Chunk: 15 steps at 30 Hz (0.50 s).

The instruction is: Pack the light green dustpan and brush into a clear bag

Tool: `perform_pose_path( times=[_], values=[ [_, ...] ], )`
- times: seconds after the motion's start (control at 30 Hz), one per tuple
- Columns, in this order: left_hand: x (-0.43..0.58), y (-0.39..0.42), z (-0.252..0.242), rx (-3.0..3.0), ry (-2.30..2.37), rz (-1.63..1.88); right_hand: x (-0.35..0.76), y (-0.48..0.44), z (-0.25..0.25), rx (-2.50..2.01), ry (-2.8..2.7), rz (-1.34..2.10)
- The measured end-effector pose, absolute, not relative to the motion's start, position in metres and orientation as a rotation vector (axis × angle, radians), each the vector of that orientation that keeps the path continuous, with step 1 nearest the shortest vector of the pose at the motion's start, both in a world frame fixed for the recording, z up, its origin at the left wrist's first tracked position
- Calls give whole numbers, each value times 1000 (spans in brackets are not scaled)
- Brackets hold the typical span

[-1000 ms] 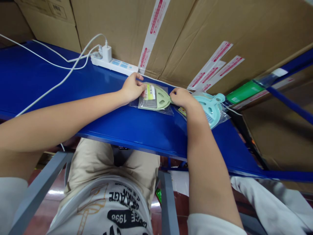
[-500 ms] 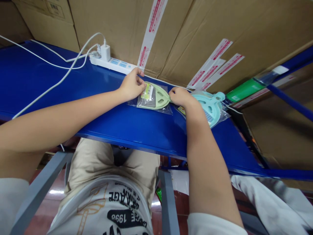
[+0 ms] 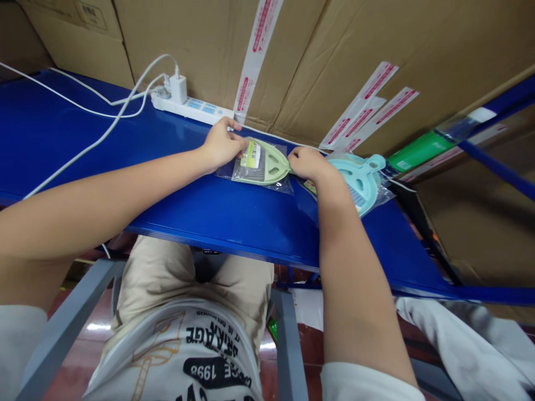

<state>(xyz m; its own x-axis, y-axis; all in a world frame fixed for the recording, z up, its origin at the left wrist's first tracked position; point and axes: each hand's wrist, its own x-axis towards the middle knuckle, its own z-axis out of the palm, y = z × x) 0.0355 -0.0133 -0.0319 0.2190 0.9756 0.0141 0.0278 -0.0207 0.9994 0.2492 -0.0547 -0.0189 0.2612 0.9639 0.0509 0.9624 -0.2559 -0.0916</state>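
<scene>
A pale green dustpan and brush set (image 3: 273,167) in clear plastic lies on the blue tabletop (image 3: 234,214), with a yellow-green and white label (image 3: 252,153) at its bristle end. My left hand (image 3: 221,146) pinches the bag at that label end, thumb and forefinger together. At the other end my right hand (image 3: 307,161) is closed round the handle, which its fingers mostly hide. Just right of that hand, partly behind my forearm, a bagged light blue dustpan set (image 3: 361,177) rests on the table.
A white power strip (image 3: 196,108) with a plugged-in charger (image 3: 178,89) and white cables lies along the back. Large taped cardboard boxes (image 3: 288,61) stand behind the table. To the right is a green cylindrical item (image 3: 420,151) beside a blue metal bar (image 3: 497,172).
Almost nothing differs. Both hands keep the same hold on the green dustpan set, and the view has shifted very slightly.
</scene>
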Motion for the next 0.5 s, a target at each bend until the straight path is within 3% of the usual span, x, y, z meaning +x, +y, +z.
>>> perform_pose_path(
  times=[0.27, 0.5],
  values=[
    [34, -11, -27, 1023, 996, 970, 245, -58, -15, -2433, -1844, 50],
    [33, -20, -22, 1220, 1097, 793, 246, -57, -16, -2405, -1839, 52]
  ],
)
